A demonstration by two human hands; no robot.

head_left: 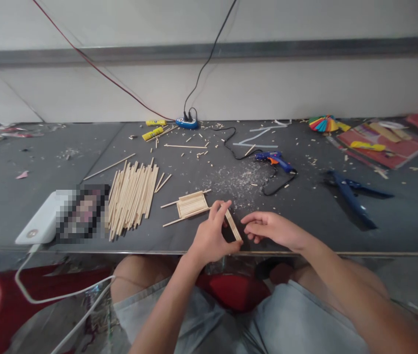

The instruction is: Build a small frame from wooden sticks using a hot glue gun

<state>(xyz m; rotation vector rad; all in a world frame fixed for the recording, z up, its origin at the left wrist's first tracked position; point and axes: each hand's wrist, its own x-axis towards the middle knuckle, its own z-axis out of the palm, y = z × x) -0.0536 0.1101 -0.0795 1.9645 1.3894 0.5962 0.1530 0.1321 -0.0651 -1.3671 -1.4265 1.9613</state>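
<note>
My left hand [212, 235] grips a small panel of wooden sticks [233, 225] by its two ends, between thumb and fingers, close to the table's front edge. Just right of it hovers my right hand [266, 227], its fingers bent with the fingertips near one another; whether anything tiny is between them I cannot make out. Left of my left hand lies a small frame of glued sticks [193, 204], with longer sticks jutting out at its left. Further left is a pile of loose wooden sticks [133, 196].
A blue glue gun [276, 160] with a black cable lies behind my right hand. To the right are dark blue cutters [354, 199]. A blue power socket [187, 122] sits by the wall, near yellow tubes [152, 133]. A white power bank [41, 221] is at left.
</note>
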